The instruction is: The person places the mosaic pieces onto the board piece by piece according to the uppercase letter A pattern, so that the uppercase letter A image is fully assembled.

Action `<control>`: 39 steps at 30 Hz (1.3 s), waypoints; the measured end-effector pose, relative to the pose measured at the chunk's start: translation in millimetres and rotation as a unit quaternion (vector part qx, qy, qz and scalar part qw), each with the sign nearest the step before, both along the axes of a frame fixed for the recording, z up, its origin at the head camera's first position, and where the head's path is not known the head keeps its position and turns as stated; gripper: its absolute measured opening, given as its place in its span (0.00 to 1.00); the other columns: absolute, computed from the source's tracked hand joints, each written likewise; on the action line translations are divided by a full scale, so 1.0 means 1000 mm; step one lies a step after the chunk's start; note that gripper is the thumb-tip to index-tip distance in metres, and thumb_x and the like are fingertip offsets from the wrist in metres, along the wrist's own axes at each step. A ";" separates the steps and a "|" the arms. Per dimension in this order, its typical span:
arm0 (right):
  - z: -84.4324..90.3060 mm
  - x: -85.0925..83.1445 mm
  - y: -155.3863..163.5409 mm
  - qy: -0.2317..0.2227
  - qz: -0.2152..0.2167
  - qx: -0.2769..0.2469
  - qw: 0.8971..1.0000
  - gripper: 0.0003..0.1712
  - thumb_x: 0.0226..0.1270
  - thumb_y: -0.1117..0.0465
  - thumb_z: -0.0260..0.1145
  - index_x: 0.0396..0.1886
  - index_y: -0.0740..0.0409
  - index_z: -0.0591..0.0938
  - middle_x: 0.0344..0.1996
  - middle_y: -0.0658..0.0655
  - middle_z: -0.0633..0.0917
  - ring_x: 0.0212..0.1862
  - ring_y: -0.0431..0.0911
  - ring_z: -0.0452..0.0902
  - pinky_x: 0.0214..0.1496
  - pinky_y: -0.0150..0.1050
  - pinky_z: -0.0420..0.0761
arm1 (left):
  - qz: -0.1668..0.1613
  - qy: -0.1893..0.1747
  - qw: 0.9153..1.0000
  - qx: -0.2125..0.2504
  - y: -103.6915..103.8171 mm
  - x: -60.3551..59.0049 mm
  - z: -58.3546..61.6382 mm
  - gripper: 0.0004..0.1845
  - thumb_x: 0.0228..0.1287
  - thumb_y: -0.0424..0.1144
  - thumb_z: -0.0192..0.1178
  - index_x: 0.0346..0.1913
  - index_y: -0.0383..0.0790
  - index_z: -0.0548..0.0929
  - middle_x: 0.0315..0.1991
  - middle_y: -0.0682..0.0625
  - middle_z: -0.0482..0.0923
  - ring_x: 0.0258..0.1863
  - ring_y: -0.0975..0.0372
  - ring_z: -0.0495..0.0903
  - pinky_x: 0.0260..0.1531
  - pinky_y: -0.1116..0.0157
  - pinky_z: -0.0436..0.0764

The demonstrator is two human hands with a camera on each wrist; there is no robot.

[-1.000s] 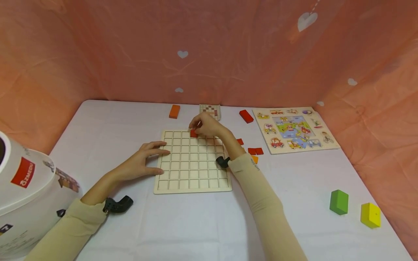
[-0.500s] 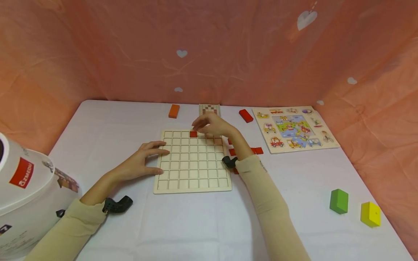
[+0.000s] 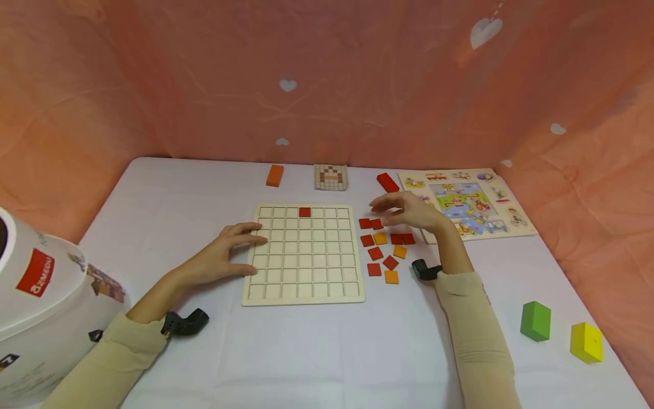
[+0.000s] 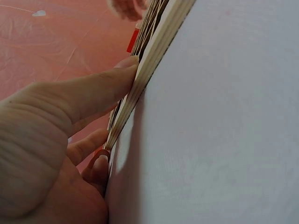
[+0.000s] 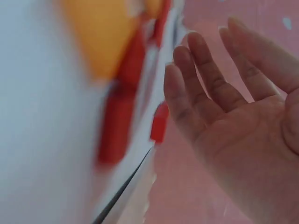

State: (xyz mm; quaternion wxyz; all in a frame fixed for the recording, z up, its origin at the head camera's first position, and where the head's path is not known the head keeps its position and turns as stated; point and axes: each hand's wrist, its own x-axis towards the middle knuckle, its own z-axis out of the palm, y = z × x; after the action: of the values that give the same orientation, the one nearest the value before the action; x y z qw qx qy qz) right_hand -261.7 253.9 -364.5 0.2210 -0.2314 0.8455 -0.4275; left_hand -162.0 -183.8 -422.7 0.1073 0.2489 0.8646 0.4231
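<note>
A pale wooden grid board (image 3: pixel 305 255) lies flat on the white table, with one red square tile (image 3: pixel 305 212) in its top row. My left hand (image 3: pixel 225 253) rests along the board's left side, fingers relaxed; in the left wrist view the thumb (image 4: pixel 100 88) touches the board's edge (image 4: pixel 149 65). Above the loose tiles right of the board hovers my right hand (image 3: pixel 409 211), holding nothing. Its fingers are loosely extended in the right wrist view. Beneath it lie several red tiles (image 3: pixel 375 253) and a few orange tiles (image 3: pixel 391 276).
Behind the board lies a small pattern card (image 3: pixel 330 178), between an orange block (image 3: pixel 275 175) and a red block (image 3: pixel 388 183). A picture puzzle (image 3: pixel 462 201) is at back right. Green (image 3: pixel 535 321) and yellow blocks (image 3: pixel 586 342) sit front right; a white bucket (image 3: pixel 56 318) stands left.
My right hand has let go of the red tile in the board's top row and moved right, over the loose tiles. My left hand has stayed in place.
</note>
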 end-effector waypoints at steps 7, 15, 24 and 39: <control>-0.014 0.006 0.002 0.013 -0.013 -0.007 1.000 0.24 0.63 0.71 0.68 0.60 0.65 0.79 0.56 0.63 0.82 0.59 0.56 0.76 0.60 0.49 0.76 | 0.000 0.002 1.000 -0.011 -0.007 0.001 0.004 0.33 0.57 0.45 0.74 0.65 0.40 0.78 0.75 0.43 0.56 0.74 0.43 0.47 0.65 0.33 0.52; -0.024 0.006 -0.006 0.048 -0.026 -0.010 0.998 0.27 0.61 0.73 0.69 0.62 0.67 0.77 0.48 0.66 0.82 0.51 0.58 0.76 0.48 0.36 0.77 | 0.002 0.007 1.000 -0.003 -0.004 0.001 0.001 0.32 0.56 0.43 0.75 0.64 0.39 0.79 0.74 0.42 0.57 0.74 0.43 0.47 0.65 0.33 0.52; -0.026 0.010 -0.006 0.068 -0.031 -0.006 0.997 0.27 0.61 0.76 0.68 0.61 0.69 0.77 0.44 0.68 0.80 0.43 0.58 0.73 0.40 0.33 0.74 | -0.001 0.013 1.000 0.003 -0.001 0.001 -0.003 0.32 0.55 0.41 0.76 0.63 0.38 0.79 0.74 0.41 0.58 0.73 0.42 0.49 0.65 0.35 0.53; -0.005 -0.009 -0.066 0.081 -0.004 -0.009 0.997 0.10 0.65 0.74 0.63 0.45 0.69 0.84 0.42 0.62 0.85 0.44 0.53 0.78 0.51 0.42 0.78 | 0.000 0.009 1.000 -0.001 0.001 -0.001 -0.003 0.32 0.56 0.43 0.75 0.63 0.39 0.79 0.74 0.43 0.57 0.73 0.43 0.48 0.65 0.33 0.52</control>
State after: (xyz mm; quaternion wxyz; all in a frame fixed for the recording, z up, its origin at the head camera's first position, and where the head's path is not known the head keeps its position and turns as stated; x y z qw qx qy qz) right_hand -270.7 188.0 -369.8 0.1476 -0.2641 0.8575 -0.4162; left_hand -163.4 -183.1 -425.6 0.0998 0.2523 0.8658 0.4204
